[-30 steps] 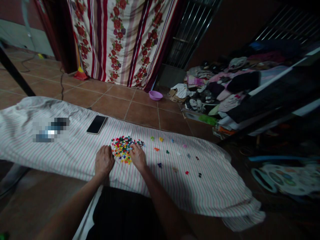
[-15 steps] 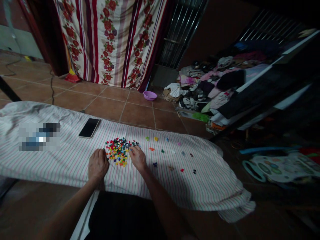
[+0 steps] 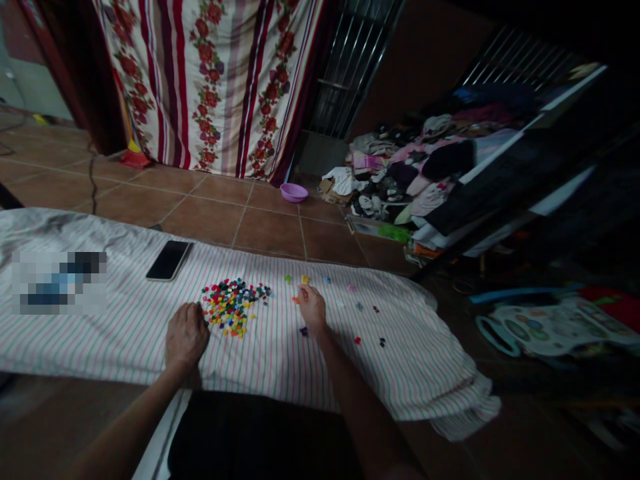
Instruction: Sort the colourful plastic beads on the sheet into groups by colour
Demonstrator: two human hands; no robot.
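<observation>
A loose pile of small, many-coloured cube-like pieces (image 3: pixel 233 303) lies on a striped cloth. At its left edge my left hand (image 3: pixel 187 333) rests on the cloth, back up, its fingers curled in; what lies under them is hidden. My right hand (image 3: pixel 313 308) is to the right of the pile, thumb and fingers pinched together just below a small yellow group (image 3: pixel 305 279). Anything in the pinch is too small to make out. An orange group (image 3: pixel 296 300) sits by its fingertips, a green group (image 3: pixel 287 279) farther left, and a dark blue group (image 3: pixel 304 331) below.
Further small groups, among them pink (image 3: pixel 351 288), red (image 3: pixel 357 340) and black (image 3: pixel 383 342), are spread to the right. A phone (image 3: pixel 169 260) lies left of the pile. Beyond the cloth-covered surface (image 3: pixel 125 333) are a purple basin (image 3: pixel 294 193) and heaped clothes (image 3: pixel 400 167).
My right hand has moved right, from the pile's right edge to the yellow and orange groups, fingers still pinched. My left hand stays beside the pile. The whole view has shifted slightly.
</observation>
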